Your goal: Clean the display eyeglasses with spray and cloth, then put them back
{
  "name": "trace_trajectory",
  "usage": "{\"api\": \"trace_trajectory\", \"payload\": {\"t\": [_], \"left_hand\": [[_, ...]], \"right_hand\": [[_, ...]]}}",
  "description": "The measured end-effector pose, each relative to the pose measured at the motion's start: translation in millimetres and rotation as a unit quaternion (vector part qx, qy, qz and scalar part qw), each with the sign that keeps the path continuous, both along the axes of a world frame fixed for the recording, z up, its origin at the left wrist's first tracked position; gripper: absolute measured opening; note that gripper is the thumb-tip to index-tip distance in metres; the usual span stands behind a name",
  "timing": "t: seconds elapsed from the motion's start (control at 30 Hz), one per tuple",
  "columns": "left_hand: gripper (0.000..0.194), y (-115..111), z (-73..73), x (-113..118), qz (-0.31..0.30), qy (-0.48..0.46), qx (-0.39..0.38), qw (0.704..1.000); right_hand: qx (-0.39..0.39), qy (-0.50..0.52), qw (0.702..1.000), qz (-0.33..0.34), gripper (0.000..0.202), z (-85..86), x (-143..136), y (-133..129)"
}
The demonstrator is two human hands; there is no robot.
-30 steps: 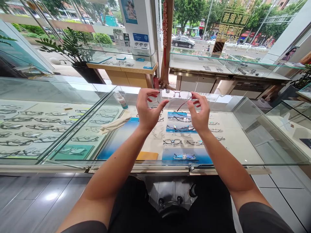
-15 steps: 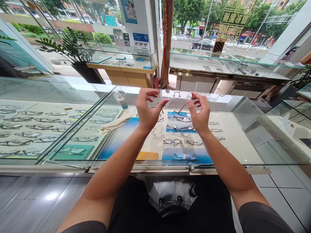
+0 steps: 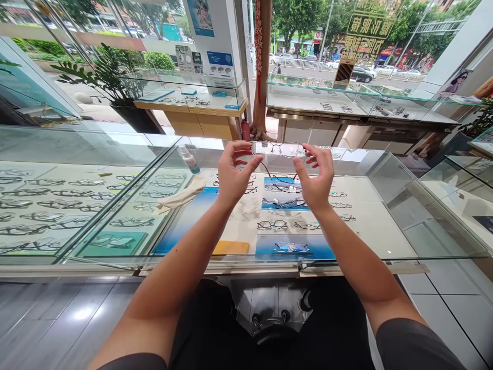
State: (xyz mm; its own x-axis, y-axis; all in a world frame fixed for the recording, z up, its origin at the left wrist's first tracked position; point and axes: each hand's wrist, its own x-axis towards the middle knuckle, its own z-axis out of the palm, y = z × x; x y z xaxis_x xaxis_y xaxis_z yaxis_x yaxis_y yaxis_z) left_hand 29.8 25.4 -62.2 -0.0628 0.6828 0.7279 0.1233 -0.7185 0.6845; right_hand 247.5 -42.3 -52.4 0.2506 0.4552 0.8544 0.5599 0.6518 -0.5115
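- Left hand (image 3: 235, 174): grasps the left end of the eyeglasses (image 3: 277, 149) with bent fingers and thumb.
- Right hand (image 3: 318, 174): grasps the opposite end of the eyeglasses in a mirrored grip.
- Position of the eyeglasses: raised above the far part of the glass display case (image 3: 379, 221), between both hands, lenses side by side, temples angled downward.
- Hidden: fingers cover the outer ends of the held frame. Whether each thumb tip touches the rim cannot be determined.
- Hard to make out: the rims are thin, the lenses carry pale reflections, and the lower temples merge visually with the displayed frames (image 3: 283, 188) behind them.
- Partly covered: the left forearm overlaps the blue panel (image 3: 181, 226) and one end of the yellow flat item (image 3: 233, 247); the right forearm overlaps the rows of frames.
- Cut off: both dark sleeves run out of view at the lower edge. The stool base (image 3: 271, 326) is only partly visible between the dark-clothed legs.
- Window lettering (image 3: 362, 43): gold Chinese characters, seen reversed; the boxed line appears to read 隐形眼镜. Other lines are unclear.
- Blue poster (image 3: 219, 59): print too small to read.
- Spray bottle (image 3: 190, 160): stands near the beige cloth (image 3: 183, 195); label text illegible.
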Motion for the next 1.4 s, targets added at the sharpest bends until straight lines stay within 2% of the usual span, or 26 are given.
{"api": "trace_trajectory", "payload": {"t": [0.1,0.27,0.4,0.53,0.73,0.87,1.07,1.23,1.4], "left_hand": [[0.048,-2,-0.3,1,0.01,-0.008,0.005,1.0],[0.049,-11,2.6,3,0.074,0.002,0.064,0.995],[0.047,-15,4.9,3,0.088,0.009,0.09,0.992],[0.05,-14,4.3,3,0.086,0.01,0.078,0.993],[0.05,-7,-3.9,6,0.031,-0.009,0.002,0.999],[0.051,-6,-8.7,8,0.022,0.001,-0.007,1.0],[0.056,-15,-2.3,8,0.087,0.006,0.03,0.996],[0.055,-24,7.1,7,0.157,0.02,0.129,0.979],[0.059,-26,6.5,7,0.178,0.033,0.151,0.972]], "right_hand": [[-0.006,-0.001,1.0,0.012,0.028,-1.4,0,1],[-0.044,-0.003,0.999,0.025,0.03,-6.4,2,6],[-0.053,-0.01,0.998,0.024,0.031,-8.7,4,7],[-0.053,-0.015,0.998,0.015,0.032,-8.6,3,7],[-0.027,0.001,1.0,0.012,0.03,-5.4,0,2],[-0.031,-0.003,1.0,0.0,0.032,-3.4,-1,-1],[-0.023,-0.023,0.999,0.006,0.033,-3.6,-4,-1],[-0.034,-0.003,0.998,0.043,0.034,-6.0,-6,-1],[-0.067,0.023,0.995,0.075,0.038,-8.9,-8,-1]]}}
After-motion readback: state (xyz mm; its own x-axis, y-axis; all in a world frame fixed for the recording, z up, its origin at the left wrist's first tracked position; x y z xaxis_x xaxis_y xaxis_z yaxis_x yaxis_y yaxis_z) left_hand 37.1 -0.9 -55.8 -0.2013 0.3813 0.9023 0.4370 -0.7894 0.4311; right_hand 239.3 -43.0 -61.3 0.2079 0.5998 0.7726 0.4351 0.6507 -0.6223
